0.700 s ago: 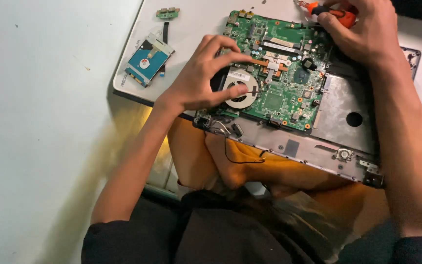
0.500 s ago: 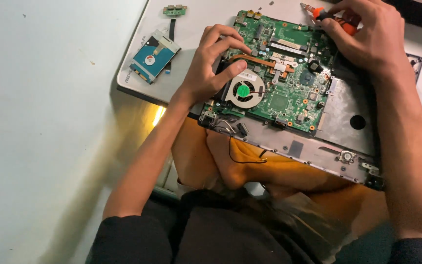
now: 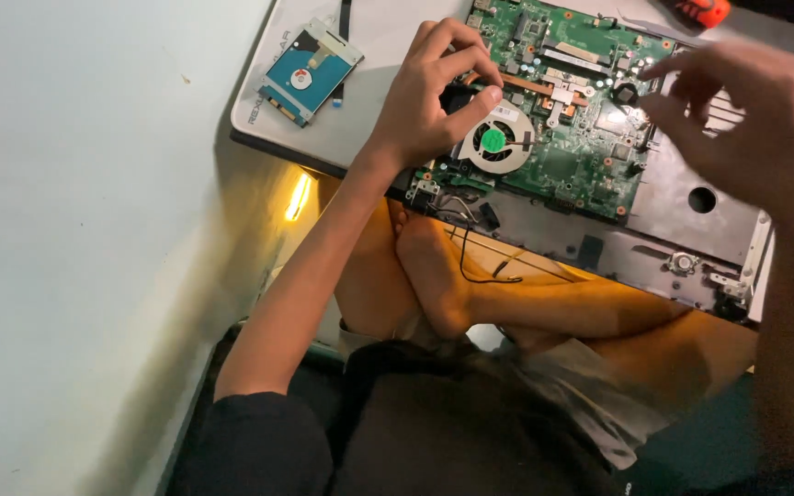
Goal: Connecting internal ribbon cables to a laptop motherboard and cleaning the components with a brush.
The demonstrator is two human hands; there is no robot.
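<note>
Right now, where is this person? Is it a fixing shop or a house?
Probably a home, not a shop: the person sits cross-legged on the floor by a plain wall, left hand on an opened laptop's green circuit board, a loose hard drive nearby.
</note>
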